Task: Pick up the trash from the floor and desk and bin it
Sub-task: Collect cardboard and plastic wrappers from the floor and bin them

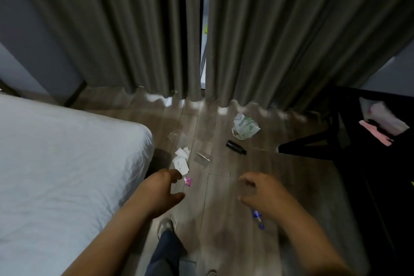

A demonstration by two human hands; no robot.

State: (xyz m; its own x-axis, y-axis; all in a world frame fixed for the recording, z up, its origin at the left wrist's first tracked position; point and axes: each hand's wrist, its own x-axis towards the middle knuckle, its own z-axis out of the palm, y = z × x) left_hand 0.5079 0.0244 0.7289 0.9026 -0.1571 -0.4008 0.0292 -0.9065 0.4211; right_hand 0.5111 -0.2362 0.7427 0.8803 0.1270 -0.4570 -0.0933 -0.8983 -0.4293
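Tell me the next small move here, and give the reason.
Probably ease the left hand forward and down onto the pink wrapper and pinch it. That hand is open and holds nothing, and its fingertips are right beside the wrapper. The crumpled white paper lies just beyond it on the floor, so it could be taken next.

Left hand [164, 188] and right hand [259, 192], bare along the forearms, at 7 and 5 o'clock; at 6 o'clock, a dark blue trouser leg [165, 253] meets a pale grey shoe [164, 226].
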